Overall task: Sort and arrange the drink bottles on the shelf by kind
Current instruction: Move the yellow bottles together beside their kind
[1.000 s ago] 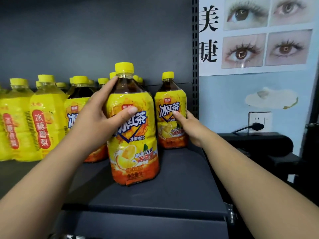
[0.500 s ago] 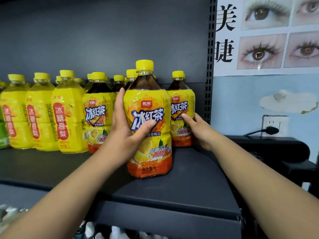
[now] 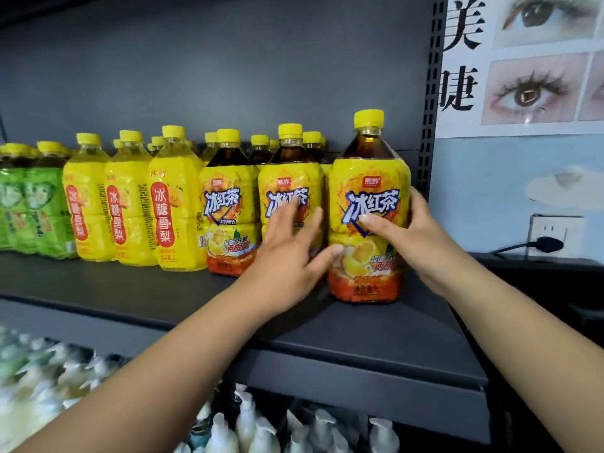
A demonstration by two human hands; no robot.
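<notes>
Three kinds of bottle stand in rows on the dark shelf (image 3: 157, 289): green ones (image 3: 36, 210) at the far left, yellow pear drinks (image 3: 127, 207) beside them, then brown iced tea bottles (image 3: 228, 204) with yellow caps. My right hand (image 3: 415, 243) grips the rightmost iced tea bottle (image 3: 369, 178), thumb across its label and fingers round its right side; it stands upright at the shelf's right end. My left hand (image 3: 291, 256), fingers spread and blurred, lies against the middle iced tea bottle (image 3: 287, 171), its thumb touching the right bottle's lower label.
A perforated shelf upright (image 3: 428, 93) stands just right of the held bottle. Beyond it are a wall poster (image 3: 523, 60) and a socket with a black plug (image 3: 552, 237). White pump bottles (image 3: 261, 433) fill the shelf below. More iced tea bottles stand behind the front row.
My left hand has let go of the front iced tea bottle and opened. My right hand now grips the bottle at the shelf's right end. The view has swung left, showing green bottles.
</notes>
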